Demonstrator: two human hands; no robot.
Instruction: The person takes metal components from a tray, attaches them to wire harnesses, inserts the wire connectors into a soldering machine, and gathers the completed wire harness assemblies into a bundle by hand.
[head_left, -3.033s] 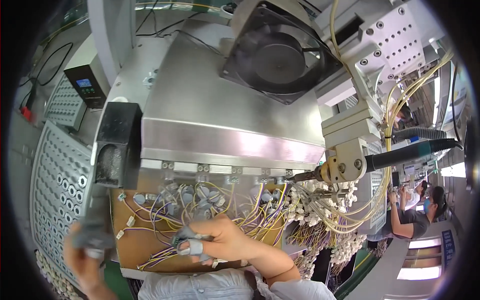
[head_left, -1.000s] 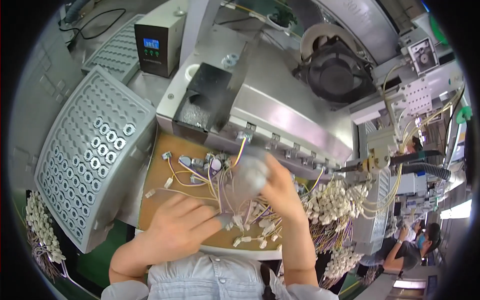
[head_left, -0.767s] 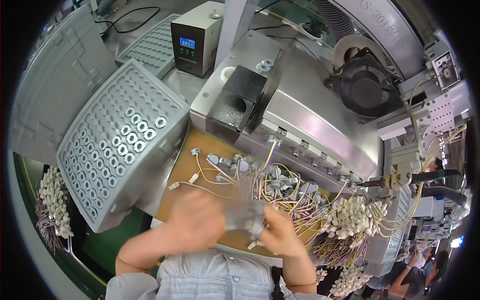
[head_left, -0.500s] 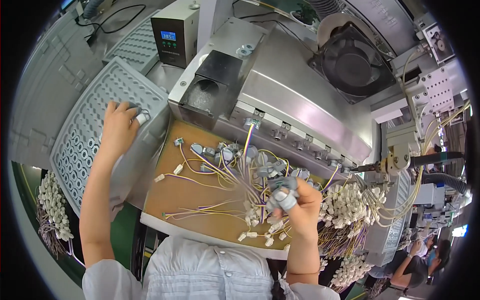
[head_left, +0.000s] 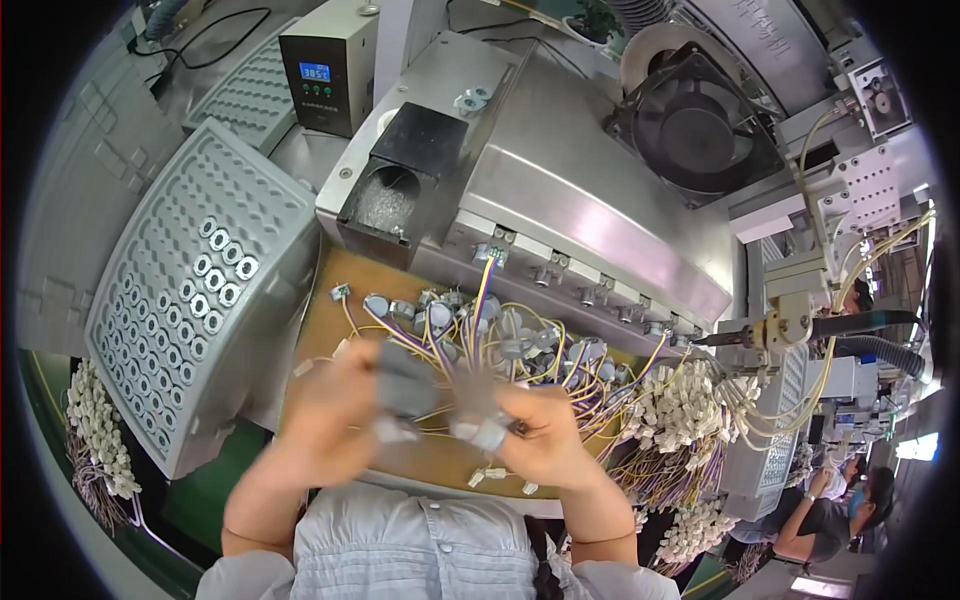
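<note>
**Both hands over the board and way too blurry to read**

So the left hand (head_left: 335, 415) is over the left front of a brown board (head_left: 350, 268), fingers pointing in toward the middle. There's a dark grey smear at its fingertips, and I can't tell if that's finger covering or something held. Can't call it wide or narrow either.

The right hand (head_left: 545, 435) is across from it, with a clear gap between the two. It has a pale grey thumb covering (head_left: 487, 436). Its fingers look bent in toward the thumb, but the blur in front of them hides whether it's holding anything, so I can't tell.

The round grey parts (head_left: 512, 322) are heaped on the board just beyond the hands, tangled up with yellow and purple wires (head_left: 590, 400). One small wired piece (head_left: 490, 254) sits up at the machine's front edge, wires hanging down.

Off to the left there's a grey tray (head_left: 225, 160) with rows of rings (head_left: 245, 267). A thick bunch of white connectors (head_left: 690, 405) is on the right, below a pointed tool (head_left: 735, 338).
</note>
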